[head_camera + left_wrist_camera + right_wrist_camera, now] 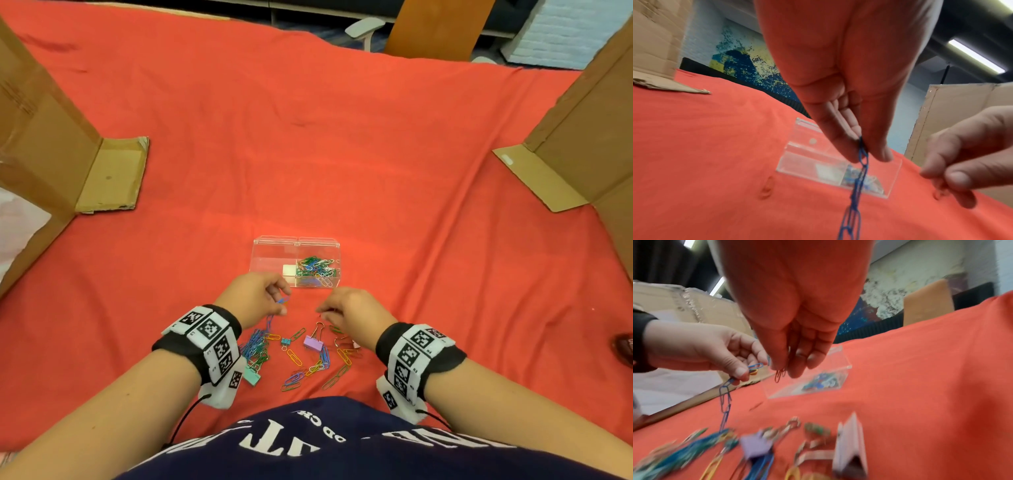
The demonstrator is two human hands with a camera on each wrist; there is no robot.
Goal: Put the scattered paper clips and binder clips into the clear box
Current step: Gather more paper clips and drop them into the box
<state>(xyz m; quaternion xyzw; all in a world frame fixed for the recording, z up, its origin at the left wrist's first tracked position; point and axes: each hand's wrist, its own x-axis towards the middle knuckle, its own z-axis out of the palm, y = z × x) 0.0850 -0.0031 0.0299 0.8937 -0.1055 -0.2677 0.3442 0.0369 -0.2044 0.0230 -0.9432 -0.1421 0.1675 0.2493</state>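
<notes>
The clear box point(274, 253) lies open on the red cloth, its right half heaped with coloured paper clips point(317, 269). My left hand point(270, 298) hovers just near the box's front left and pinches a dangling chain of blue paper clips point(861, 170) whose tail reaches the pile below. My right hand point(330, 310), in front of the box's right half, pinches red paper clips point(779, 375). Below the hands lie scattered paper clips point(301, 366), a purple binder clip point(313, 342), a small teal binder clip point(285, 342) and a mint binder clip point(251, 375).
Cardboard walls stand left point(44, 137) and right point(582, 130), each with a flap lying on the cloth. A dark object point(623, 346) sits at the right edge. A chair point(435, 27) stands beyond the table's far edge.
</notes>
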